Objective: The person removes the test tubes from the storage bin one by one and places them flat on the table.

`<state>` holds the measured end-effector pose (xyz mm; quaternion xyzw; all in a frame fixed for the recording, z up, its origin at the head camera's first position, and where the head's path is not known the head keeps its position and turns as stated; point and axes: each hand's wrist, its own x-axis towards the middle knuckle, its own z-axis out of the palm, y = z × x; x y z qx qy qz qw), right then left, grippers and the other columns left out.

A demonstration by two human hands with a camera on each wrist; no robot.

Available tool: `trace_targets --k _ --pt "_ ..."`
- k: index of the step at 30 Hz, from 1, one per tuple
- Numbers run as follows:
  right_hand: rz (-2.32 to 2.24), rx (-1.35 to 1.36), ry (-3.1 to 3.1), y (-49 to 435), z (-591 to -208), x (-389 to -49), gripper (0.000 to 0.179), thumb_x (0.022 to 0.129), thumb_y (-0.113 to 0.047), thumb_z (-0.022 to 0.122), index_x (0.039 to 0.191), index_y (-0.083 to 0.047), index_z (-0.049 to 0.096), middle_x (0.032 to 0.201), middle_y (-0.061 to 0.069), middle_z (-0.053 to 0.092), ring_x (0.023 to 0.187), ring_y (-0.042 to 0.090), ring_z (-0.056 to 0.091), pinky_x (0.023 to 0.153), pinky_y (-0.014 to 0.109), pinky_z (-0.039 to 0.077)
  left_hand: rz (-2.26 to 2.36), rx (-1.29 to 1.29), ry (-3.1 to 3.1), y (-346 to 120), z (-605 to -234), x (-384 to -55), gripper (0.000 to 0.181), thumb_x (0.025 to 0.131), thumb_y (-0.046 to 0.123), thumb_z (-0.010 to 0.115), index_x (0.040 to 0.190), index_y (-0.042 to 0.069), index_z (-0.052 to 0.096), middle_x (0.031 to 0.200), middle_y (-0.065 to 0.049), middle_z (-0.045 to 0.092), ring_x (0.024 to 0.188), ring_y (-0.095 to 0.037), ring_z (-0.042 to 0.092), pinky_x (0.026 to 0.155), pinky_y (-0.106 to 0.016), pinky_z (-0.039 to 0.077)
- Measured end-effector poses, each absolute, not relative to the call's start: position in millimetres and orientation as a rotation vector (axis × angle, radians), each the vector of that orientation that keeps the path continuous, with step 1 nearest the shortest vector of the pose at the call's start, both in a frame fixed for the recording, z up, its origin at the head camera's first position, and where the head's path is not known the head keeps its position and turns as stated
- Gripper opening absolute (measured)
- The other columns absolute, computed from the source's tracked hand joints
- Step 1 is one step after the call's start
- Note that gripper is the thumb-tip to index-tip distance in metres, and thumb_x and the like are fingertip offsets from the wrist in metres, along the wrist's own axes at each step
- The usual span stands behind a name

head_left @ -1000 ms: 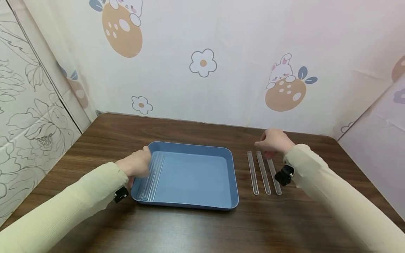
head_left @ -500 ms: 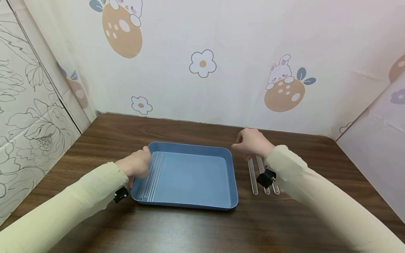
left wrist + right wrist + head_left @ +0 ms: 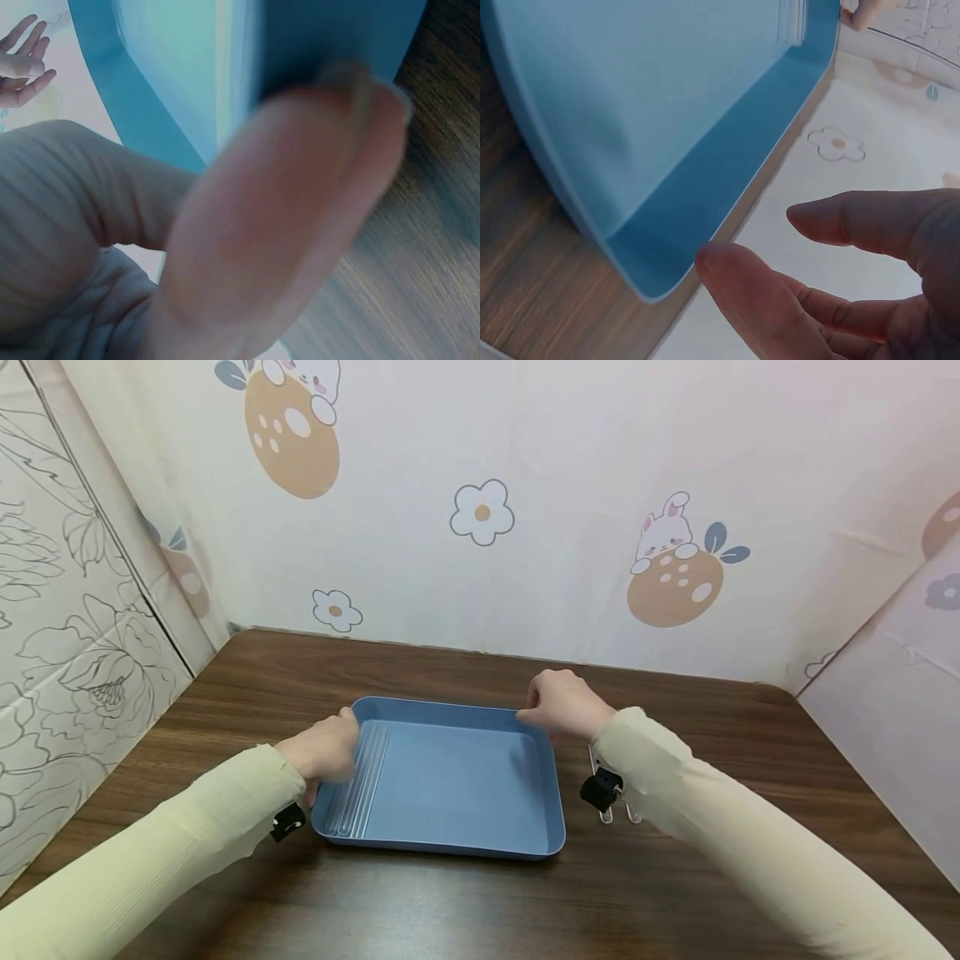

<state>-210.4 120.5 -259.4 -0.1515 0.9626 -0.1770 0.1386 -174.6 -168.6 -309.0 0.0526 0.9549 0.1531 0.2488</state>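
A shallow blue tray point(image 3: 457, 789) lies on the table. My left hand point(image 3: 324, 748) pinches its left rim; in the left wrist view, a thumb and finger point(image 3: 262, 202) press at the tray's wall. Along the tray's left side, several clear test tubes point(image 3: 363, 777) lie side by side. Over the tray's back right corner hovers my right hand point(image 3: 564, 703), its fingers loosely bent and apart with nothing between them in the right wrist view. On the table right of the tray, rounded ends of clear test tubes point(image 3: 606, 816) show; my right wrist and sleeve hide the rest.
The dark wooden table point(image 3: 450, 910) reaches back to a patterned white curtain point(image 3: 570, 552). A panel with flower line drawings point(image 3: 97, 677) stands at the left. A black wrist camera point(image 3: 602, 789) sits on my right wrist, above the tubes.
My right hand has moved left, from above the tubes on the table to the tray's back right corner, covering more of the tubes. The left hand has stayed at the rim.
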Motion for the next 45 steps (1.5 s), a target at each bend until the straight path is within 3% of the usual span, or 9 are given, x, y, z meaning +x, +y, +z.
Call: trace_targets --k 4,11,22,30,37,41,45 --pt "-0.522 -0.433 2.770 112 -262 -210 0.019 0.089 -0.017 0.062 0.082 0.000 0.067 0.068 0.013 0.066 0.053 0.022 0.066 0.055 0.026 0.057 0.401 0.149 2.614 -168 -309 -175 0.077 0.085 -0.010 0.045 0.143 -0.021 -0.003 0.075 -0.032 0.060 0.035 -0.022 0.058 0.034 -0.028 0.051" --pt "-0.550 -0.461 2.738 88 -260 -202 0.017 0.089 -0.014 0.062 0.077 -0.002 0.064 0.065 0.012 0.066 0.051 0.019 0.065 0.054 0.028 0.059 0.426 0.112 2.619 -167 -309 -174 0.078 0.085 -0.009 0.047 0.143 -0.020 -0.004 0.106 -0.048 0.052 0.036 -0.026 0.059 0.035 -0.032 0.053" --pt "-0.523 -0.496 2.735 60 -266 -199 0.020 0.088 -0.015 0.065 0.071 -0.005 0.064 0.056 0.005 0.058 0.049 0.018 0.063 0.050 0.023 0.056 0.443 0.086 2.613 -167 -310 -175 0.079 0.085 -0.008 0.048 0.144 -0.019 -0.003 0.119 -0.048 0.045 0.037 -0.027 0.059 0.035 -0.033 0.053" --pt "-0.524 -0.520 2.730 46 -269 -197 0.020 0.088 -0.014 0.065 0.070 -0.005 0.063 0.054 0.003 0.055 0.046 0.017 0.061 0.047 0.022 0.054 0.436 0.101 2.621 -167 -310 -174 0.080 0.084 -0.008 0.050 0.144 -0.019 -0.002 0.111 -0.045 0.050 0.037 -0.025 0.058 0.034 -0.032 0.052" --pt "-0.534 -0.542 2.719 34 -273 -197 0.026 0.088 -0.013 0.064 0.063 -0.007 0.060 0.050 0.002 0.052 0.042 0.017 0.058 0.046 0.022 0.052 0.464 0.064 2.594 -167 -310 -174 0.080 0.086 -0.008 0.048 0.145 -0.017 -0.005 0.133 -0.049 0.033 0.038 -0.028 0.060 0.036 -0.035 0.054" --pt "-0.534 -0.557 2.715 27 -276 -198 0.029 0.088 -0.013 0.064 0.060 -0.007 0.059 0.049 0.002 0.052 0.040 0.014 0.055 0.045 0.021 0.050 0.457 0.056 2.589 -166 -310 -175 0.080 0.086 -0.008 0.047 0.145 -0.017 -0.006 0.136 -0.049 0.028 0.039 -0.028 0.060 0.036 -0.035 0.054" --pt "-0.536 -0.561 2.705 20 -279 -198 0.028 0.088 -0.014 0.065 0.062 -0.007 0.060 0.052 0.001 0.052 0.041 0.014 0.056 0.044 0.019 0.050 0.433 0.081 2.611 -166 -310 -176 0.078 0.086 -0.008 0.047 0.144 -0.019 -0.004 0.126 -0.051 0.037 0.038 -0.027 0.060 0.035 -0.033 0.054"
